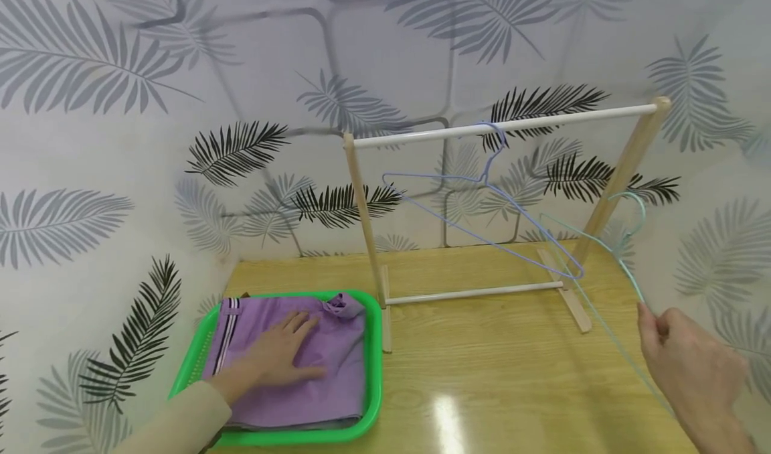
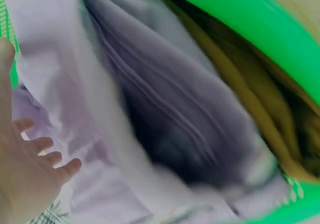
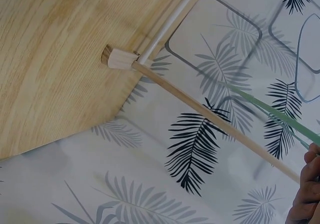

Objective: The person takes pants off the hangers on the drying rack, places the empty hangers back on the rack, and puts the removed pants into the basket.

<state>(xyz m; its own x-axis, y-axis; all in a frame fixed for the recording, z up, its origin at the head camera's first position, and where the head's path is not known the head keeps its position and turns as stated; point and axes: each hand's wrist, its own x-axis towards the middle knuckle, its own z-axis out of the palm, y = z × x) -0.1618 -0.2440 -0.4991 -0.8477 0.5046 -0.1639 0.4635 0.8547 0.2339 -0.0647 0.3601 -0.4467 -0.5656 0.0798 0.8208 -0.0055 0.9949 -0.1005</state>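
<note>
My left hand lies with fingers spread over a folded purple garment in a green plastic basket. Black and white stripes run down the garment's left side. Seen from the left wrist, the purple cloth hangs in layered folds, with a mustard-brown cloth beside it against the rim. On the right, my right hand grips a mint-green clothes hanger by one shoulder, its hook upward. In the right wrist view the green hanger runs into my curled fingers.
A small wooden clothes rack with a white top rail stands at the back of the wood-grain table. A periwinkle hanger hangs from the rail. Leaf-patterned wall covering rises behind and at both sides.
</note>
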